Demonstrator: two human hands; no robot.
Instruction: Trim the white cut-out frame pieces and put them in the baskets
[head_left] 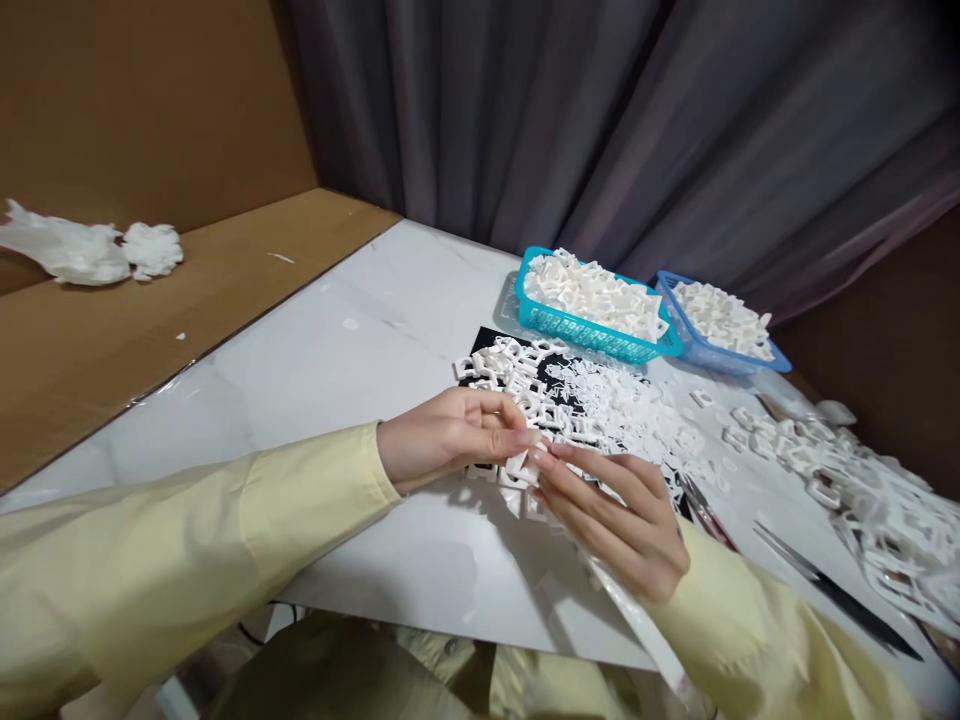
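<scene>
Both hands meet over the front of a black mat (487, 338). My left hand (450, 436) pinches a small white plastic piece (519, 466) between thumb and fingers. From the other side, the fingertips of my right hand (619, 512) close on the same piece, whose exact shape is partly covered. Below my right hand a long white strip (637, 622) slants toward the table's front edge; whether it joins the held piece I cannot tell. Several white frame-shaped plastic pieces (510, 368) lie on the mat just beyond my fingers, beside a spread of thin white scraps (611, 395).
Behind the mat stand a teal basket (592, 335) and a blue basket (739, 358), both heaped with white pieces. Dark pointed tweezers (840, 595) and a red-handled tool (711, 515) lie right. A white heap (892, 520) covers the far right. Cardboard (247, 260) borders the left.
</scene>
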